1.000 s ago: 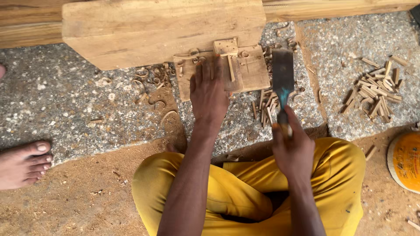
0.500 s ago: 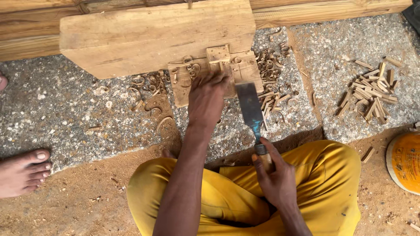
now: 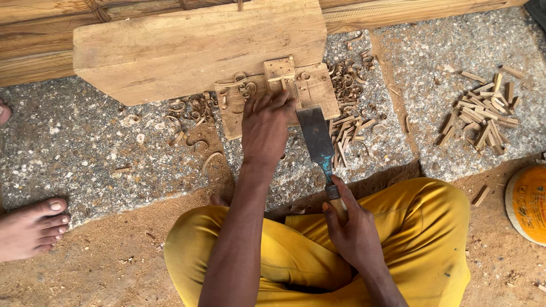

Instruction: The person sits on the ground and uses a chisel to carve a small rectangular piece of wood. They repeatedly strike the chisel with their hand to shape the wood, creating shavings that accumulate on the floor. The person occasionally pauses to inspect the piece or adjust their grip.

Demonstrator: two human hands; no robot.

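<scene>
I sit cross-legged in yellow trousers on a sandy floor. My left hand (image 3: 266,126) presses down on a small flat wooden board (image 3: 310,91) that lies on a granite slab (image 3: 102,165). A little wooden block (image 3: 279,69) rests on the board's far edge. My right hand (image 3: 351,224) grips the wooden handle of a wide chisel (image 3: 316,141). Its steel blade points away from me, with the tip at the board's near edge, right beside my left fingers.
A thick timber block (image 3: 193,45) lies behind the board, against wooden planks. Curled shavings (image 3: 193,111) and chips surround the board. A heap of small wood sticks (image 3: 483,116) lies at right. Someone's bare foot (image 3: 31,227) is at left. An orange round lid (image 3: 528,202) sits at right.
The chisel has swung from the right of the board toward its near edge, and my right hand has drawn back toward my lap. My left hand stays on the board.
</scene>
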